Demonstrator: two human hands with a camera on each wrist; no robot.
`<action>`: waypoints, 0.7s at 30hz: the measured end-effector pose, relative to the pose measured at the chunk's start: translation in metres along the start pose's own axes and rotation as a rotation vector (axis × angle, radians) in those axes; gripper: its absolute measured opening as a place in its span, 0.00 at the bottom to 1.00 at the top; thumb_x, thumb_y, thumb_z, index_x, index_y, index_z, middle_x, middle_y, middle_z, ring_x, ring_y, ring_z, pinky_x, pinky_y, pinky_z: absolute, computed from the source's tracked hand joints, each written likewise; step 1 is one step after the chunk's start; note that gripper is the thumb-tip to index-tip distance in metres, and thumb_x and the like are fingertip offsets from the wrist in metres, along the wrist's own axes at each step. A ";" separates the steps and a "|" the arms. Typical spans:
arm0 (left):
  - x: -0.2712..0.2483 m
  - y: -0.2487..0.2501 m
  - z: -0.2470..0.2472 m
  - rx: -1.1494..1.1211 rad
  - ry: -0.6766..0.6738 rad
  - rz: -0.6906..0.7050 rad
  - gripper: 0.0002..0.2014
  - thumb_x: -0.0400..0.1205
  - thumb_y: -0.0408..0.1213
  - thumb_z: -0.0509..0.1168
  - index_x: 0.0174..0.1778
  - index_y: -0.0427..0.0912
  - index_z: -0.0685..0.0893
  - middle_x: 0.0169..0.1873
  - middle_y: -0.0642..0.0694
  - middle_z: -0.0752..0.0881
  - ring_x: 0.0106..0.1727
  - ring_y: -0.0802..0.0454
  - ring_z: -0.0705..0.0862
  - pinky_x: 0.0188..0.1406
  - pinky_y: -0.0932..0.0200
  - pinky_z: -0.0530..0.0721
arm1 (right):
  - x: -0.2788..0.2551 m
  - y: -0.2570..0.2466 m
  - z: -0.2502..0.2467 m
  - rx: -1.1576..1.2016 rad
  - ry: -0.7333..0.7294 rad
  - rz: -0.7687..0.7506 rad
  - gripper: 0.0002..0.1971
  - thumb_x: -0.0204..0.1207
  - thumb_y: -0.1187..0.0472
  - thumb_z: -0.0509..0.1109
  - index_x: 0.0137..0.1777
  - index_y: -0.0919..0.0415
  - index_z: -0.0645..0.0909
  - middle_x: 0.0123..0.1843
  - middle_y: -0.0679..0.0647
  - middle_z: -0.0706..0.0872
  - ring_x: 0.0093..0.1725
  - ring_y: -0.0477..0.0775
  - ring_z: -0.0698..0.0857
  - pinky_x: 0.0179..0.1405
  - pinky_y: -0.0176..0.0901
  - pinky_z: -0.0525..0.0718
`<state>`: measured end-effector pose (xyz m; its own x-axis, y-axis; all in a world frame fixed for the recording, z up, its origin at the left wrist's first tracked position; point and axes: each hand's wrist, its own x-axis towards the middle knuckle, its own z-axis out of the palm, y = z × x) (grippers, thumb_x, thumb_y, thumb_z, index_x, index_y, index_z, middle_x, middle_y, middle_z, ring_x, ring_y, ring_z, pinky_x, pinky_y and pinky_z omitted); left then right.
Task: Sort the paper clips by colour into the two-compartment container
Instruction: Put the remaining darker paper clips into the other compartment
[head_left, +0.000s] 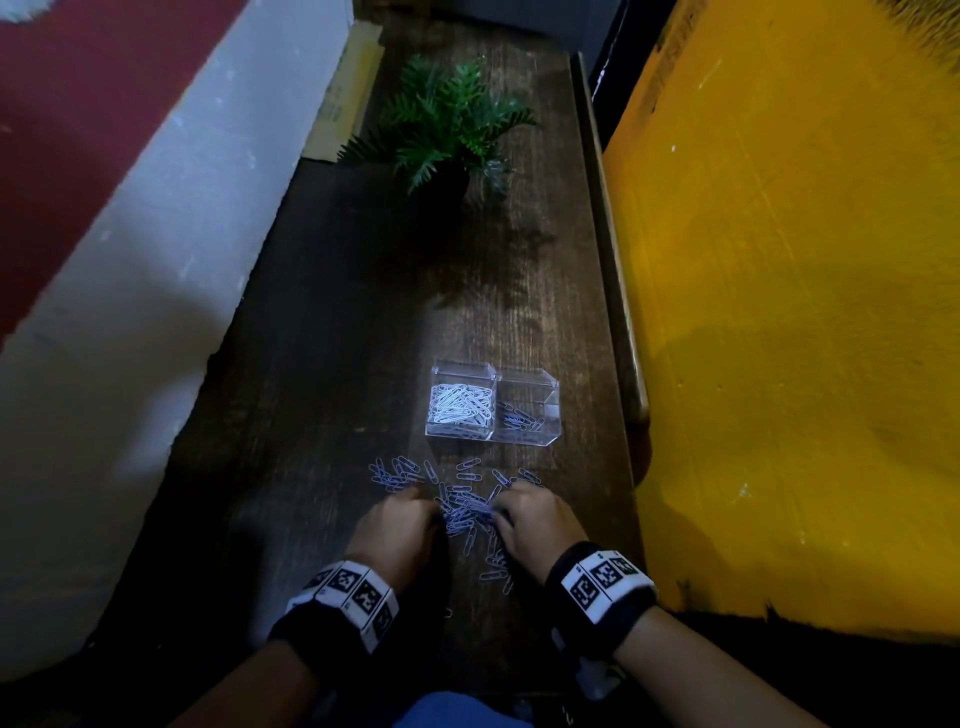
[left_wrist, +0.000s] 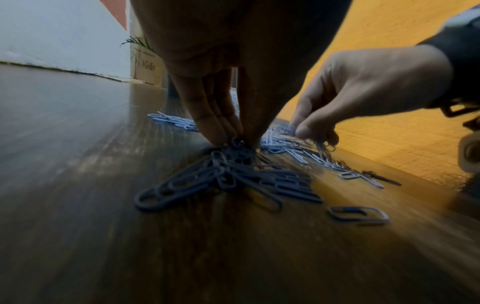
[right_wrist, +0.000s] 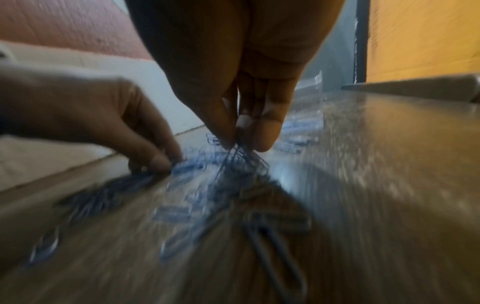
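A clear two-compartment container (head_left: 540, 439) stands on the dark wooden table (head_left: 322, 364). White paper clips (head_left: 460, 402) fill its left half; a few blue clips (head_left: 517, 418) lie in its right half. Several blue paper clips (head_left: 462, 512) lie scattered in front of it. My left hand (head_left: 400, 522) pinches a bunch of blue clips (left_wrist: 233, 162) with its fingertips (left_wrist: 221, 135) at the pile's left side. At the pile's right side my right hand (head_left: 530, 517) pinches a small bunch of blue clips (right_wrist: 241, 158) lifted just off the table.
A green potted plant (head_left: 447, 124) stands farther back on the table. A yellow wall (head_left: 805, 312) runs close along the right edge, a white and red wall (head_left: 130, 234) along the left. A cardboard piece (head_left: 345, 93) leans at the back left.
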<state>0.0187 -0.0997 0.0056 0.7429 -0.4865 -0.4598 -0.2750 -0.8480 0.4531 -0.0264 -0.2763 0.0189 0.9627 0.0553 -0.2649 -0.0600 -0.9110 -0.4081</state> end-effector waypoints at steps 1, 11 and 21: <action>0.000 0.000 -0.001 0.003 -0.001 0.007 0.12 0.83 0.42 0.62 0.61 0.50 0.84 0.59 0.50 0.80 0.55 0.51 0.82 0.57 0.55 0.83 | 0.000 0.000 -0.003 0.008 0.015 -0.002 0.09 0.81 0.59 0.66 0.52 0.62 0.86 0.49 0.53 0.85 0.47 0.50 0.84 0.53 0.41 0.84; 0.004 -0.004 -0.009 -0.076 -0.023 0.069 0.11 0.84 0.39 0.62 0.61 0.47 0.83 0.59 0.50 0.81 0.57 0.53 0.82 0.58 0.60 0.81 | 0.026 0.010 -0.060 0.098 0.217 0.046 0.04 0.78 0.61 0.69 0.46 0.60 0.85 0.43 0.50 0.85 0.41 0.45 0.82 0.44 0.36 0.84; 0.010 0.025 -0.037 -0.172 0.190 0.189 0.08 0.82 0.36 0.65 0.54 0.46 0.87 0.50 0.52 0.84 0.49 0.54 0.84 0.48 0.63 0.82 | 0.082 0.013 -0.097 -0.252 -0.076 0.159 0.05 0.80 0.65 0.65 0.45 0.63 0.81 0.39 0.55 0.82 0.40 0.53 0.84 0.38 0.39 0.83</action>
<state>0.0417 -0.1175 0.0404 0.7936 -0.5704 -0.2118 -0.3237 -0.6904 0.6469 0.0771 -0.3232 0.0770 0.9235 -0.0740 -0.3764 -0.1315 -0.9829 -0.1293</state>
